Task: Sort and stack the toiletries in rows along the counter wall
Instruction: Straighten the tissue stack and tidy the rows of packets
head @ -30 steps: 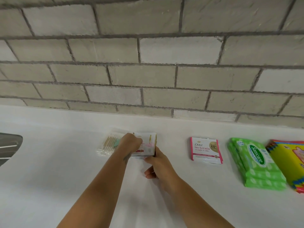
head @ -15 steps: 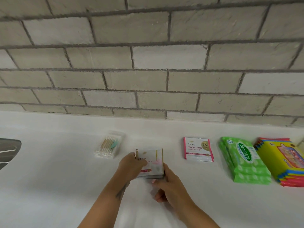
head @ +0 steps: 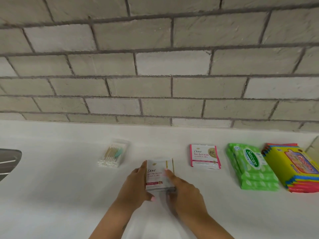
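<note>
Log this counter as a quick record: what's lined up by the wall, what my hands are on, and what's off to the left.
surface: white counter below a grey brick wall
in hands: stack of white Dove sachets
left hand: grips the stack's left edge
right hand: holds its right side
row, left to right: cotton swab box, pink Dove sachets, green Sanicare wipes, yellow packs
far left: metal sink edge

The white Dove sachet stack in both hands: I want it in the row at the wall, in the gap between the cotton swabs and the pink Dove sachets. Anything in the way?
Nothing visible. The white Dove sachet stack lies just short of that gap, and bare white counter runs to the wall.
</note>
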A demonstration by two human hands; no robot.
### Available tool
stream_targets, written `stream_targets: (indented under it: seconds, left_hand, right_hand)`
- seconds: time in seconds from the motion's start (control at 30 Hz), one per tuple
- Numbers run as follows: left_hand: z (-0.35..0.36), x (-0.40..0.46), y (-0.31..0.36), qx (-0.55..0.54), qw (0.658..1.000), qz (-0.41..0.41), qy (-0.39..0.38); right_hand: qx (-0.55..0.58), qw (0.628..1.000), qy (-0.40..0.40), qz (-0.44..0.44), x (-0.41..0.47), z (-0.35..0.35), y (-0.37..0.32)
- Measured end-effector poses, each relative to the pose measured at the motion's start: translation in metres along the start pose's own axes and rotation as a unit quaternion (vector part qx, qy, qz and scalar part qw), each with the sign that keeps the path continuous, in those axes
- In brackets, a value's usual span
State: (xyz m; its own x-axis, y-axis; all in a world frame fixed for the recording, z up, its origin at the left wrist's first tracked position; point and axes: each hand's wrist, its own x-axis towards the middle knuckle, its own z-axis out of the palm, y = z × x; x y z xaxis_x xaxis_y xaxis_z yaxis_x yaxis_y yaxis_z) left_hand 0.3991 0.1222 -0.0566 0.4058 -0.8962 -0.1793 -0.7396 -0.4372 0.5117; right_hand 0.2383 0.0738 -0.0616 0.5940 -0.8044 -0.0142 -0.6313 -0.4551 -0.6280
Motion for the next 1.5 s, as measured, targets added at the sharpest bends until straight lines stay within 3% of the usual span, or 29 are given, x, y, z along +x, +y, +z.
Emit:
stream_targets:
  seconds: [0.33, 0.83, 1.5]
  left_hand:
    - [0.011, 0.014, 0.001, 0.021, 0.996, 0.064, 0.062]
    - [0.011, 0.073, 0.023, 0.091, 0.994, 0.048, 0.048]
    - [0.012, 0.092, 0.025, 0.077, 0.996, 0.036, 0.041]
  right_hand:
    - [-0.134, 0.990, 0.000, -0.040, 0.013, 0.010, 0.009]
    - [-0.142, 0.990, 0.001, -0.004, 0.060, -0.007, 0.016]
    - [-0.142, 0.990, -0.011, 0.020, 0.077, -0.011, 0.018]
